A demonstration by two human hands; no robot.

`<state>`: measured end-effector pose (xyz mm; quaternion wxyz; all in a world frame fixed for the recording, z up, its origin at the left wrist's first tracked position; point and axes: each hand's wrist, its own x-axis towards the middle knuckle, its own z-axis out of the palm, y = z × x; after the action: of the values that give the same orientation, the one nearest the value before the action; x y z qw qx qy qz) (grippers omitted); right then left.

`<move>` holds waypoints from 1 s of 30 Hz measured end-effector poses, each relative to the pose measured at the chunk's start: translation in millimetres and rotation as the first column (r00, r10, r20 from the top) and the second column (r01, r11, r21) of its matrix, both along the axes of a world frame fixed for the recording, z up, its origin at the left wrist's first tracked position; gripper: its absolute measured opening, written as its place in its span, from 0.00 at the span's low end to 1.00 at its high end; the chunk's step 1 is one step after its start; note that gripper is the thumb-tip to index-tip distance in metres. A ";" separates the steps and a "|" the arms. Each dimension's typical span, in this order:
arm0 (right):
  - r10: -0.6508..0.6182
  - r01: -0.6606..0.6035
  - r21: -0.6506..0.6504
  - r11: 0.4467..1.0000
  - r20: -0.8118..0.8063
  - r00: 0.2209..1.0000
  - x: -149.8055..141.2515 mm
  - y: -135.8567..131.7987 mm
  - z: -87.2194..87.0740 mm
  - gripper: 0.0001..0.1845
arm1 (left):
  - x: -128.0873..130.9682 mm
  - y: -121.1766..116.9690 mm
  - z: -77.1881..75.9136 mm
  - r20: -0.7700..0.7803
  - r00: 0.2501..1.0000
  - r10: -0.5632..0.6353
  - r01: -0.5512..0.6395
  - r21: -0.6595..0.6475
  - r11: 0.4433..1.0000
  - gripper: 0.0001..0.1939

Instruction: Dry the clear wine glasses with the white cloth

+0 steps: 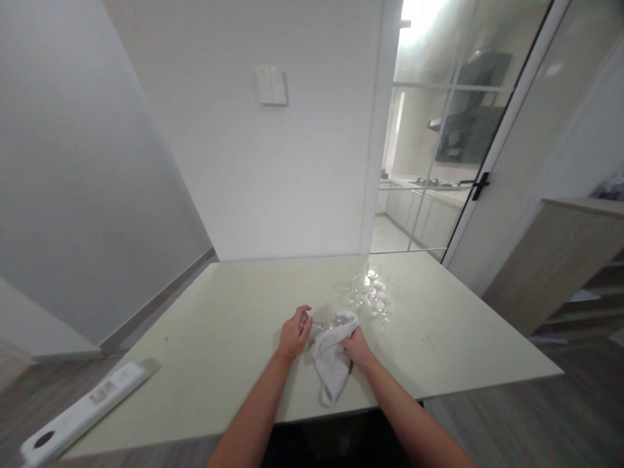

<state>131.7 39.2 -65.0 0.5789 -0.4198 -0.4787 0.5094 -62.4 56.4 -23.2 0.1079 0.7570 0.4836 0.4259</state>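
Note:
Between my two hands a clear stemmed glass (337, 321) lies sideways just over the table. My left hand (295, 333) is closed around its foot end, at the left. A white cloth (332, 365) wraps part of the bowl and hangs down toward the table's front edge. My right hand (357, 348) grips that cloth against the bowl end; its fingertips are partly hidden by the fabric. Beyond my right hand, a cluster of several clear glasses (373, 292) stands on the table, too small and shiny to tell apart.
The pale table (234, 325) meets the white wall at its back edge. A long white board-like object with an oval hole (92, 406) lies over the table's left front edge. A glazed door (439, 130) and a wooden shelf unit (560, 260) stand at the right.

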 end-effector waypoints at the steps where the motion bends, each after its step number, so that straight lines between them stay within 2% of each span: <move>1: -0.019 0.018 -0.042 0.999 -0.019 1.000 0.6 0.5 -0.3 0.25 | -0.2 -0.8 -0.2 -0.001 1.000 -0.028 0.028 0.038 0.999 0.18; 3: -0.077 0.072 -0.123 0.990 -0.033 0.997 2.6 1.4 -1.1 0.22 | -0.1 -2.8 -0.9 -0.019 0.997 -0.080 0.082 0.108 0.991 0.21; 5: -0.148 0.145 -0.168 0.975 -0.003 0.989 4.9 2.3 -2.2 0.21 | 0.7 -4.3 -1.3 -0.029 0.995 -0.097 0.100 0.122 0.987 0.16; 7: -0.187 0.189 -0.158 0.969 0.032 0.982 6.2 3.0 -3.7 0.21 | 1.5 -4.6 -0.7 -0.005 0.997 -0.072 0.072 0.082 0.994 0.11; 9: -0.197 0.202 -0.124 0.972 0.046 0.979 6.1 3.2 -4.9 0.20 | 1.8 -3.5 0.2 0.044 0.999 -0.026 0.025 0.026 0.999 0.11; 12: -0.153 0.153 -0.076 0.985 0.013 0.988 4.0 2.3 -4.3 0.21 | 1.8 -0.6 0.9 0.106 0.994 0.033 -0.030 -0.029 0.999 0.13; 15: 0.001 -0.001 0.027 1.000 0.013 1.000 2.3 -0.4 -0.2 0.25 | 2.6 0.8 0.3 0.095 0.994 0.053 -0.048 -0.052 0.997 0.12; 18: 0.073 -0.084 0.126 0.989 0.088 0.993 2.2 -3.4 3.7 0.36 | 3.3 -0.4 0.0 0.042 0.999 -0.020 0.022 -0.058 0.998 0.11; 21: 0.024 -0.042 0.160 0.986 0.114 0.993 3.2 -5.2 5.9 0.42 | 2.4 -2.9 1.1 0.004 0.995 -0.100 0.100 -0.054 0.994 0.09; 23: 0.027 -0.045 0.156 0.987 0.115 0.993 4.1 -5.5 7.2 0.37 | 1.1 -4.4 1.9 -0.022 0.990 -0.141 0.140 -0.041 0.989 0.08; 25: 0.031 -0.046 0.136 0.990 0.111 0.993 4.8 -5.4 8.7 0.26 | 0.0 -5.6 2.0 -0.048 0.984 -0.173 0.172 -0.011 0.985 0.08; 27: -0.026 0.019 0.087 0.996 0.085 0.996 4.9 -5.1 9.8 0.17 | -0.5 -6.3 1.0 -0.074 0.981 -0.182 0.185 0.038 0.982 0.08; 30: -0.156 0.157 -0.059 0.986 0.026 0.987 4.2 -4.7 9.1 0.19 | 0.4 -6.8 -1.4 -0.099 0.982 -0.161 0.171 0.098 0.980 0.09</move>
<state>135.9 34.5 -55.9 0.5987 -0.4792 -0.4347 0.4722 -62.0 49.6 -24.6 0.0809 0.8178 0.4000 0.4059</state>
